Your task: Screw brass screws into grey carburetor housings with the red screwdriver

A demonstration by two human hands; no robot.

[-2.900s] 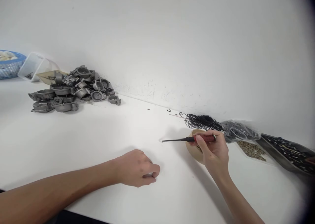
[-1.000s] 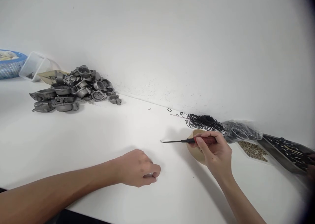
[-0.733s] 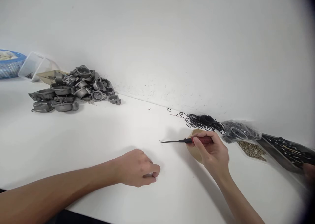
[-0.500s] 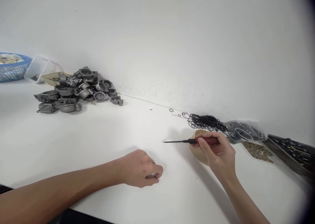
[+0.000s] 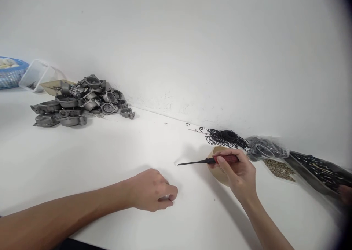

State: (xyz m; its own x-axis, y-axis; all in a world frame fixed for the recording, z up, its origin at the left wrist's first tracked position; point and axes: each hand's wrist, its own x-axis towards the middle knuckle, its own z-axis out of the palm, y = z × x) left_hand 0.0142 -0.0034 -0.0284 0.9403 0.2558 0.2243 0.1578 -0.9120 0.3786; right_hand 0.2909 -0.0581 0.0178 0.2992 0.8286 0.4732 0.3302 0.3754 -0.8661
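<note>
My right hand [image 5: 242, 175] is closed around the red and black handle of a screwdriver [image 5: 205, 161]. Its thin dark shaft points left, and a tiny pale bit shows at the tip, too small to name. Below and left of that tip, my left hand [image 5: 154, 190] rests on the white table with its fingers curled in. Whatever those fingers may hold is hidden. Partly behind my right hand stands a round beige bowl [image 5: 218, 176]; its inside is mostly covered from view.
Grey metal housings [image 5: 90, 99] lie heaped at the left, beside a clear plastic bin [image 5: 34, 76] and a blue basket [image 5: 13, 74]. Along the wall are black rubber rings [image 5: 227, 138], a plastic bag [image 5: 265, 147], small brassy parts [image 5: 279, 169] and a tray [image 5: 305, 176]. Another person's hand [image 5: 345, 194] reaches in at right.
The view has swung slightly right. The screwdriver's tip has dipped a little toward the table. Another person's hand has come in at the right edge, by the tray. My left hand stays curled.
</note>
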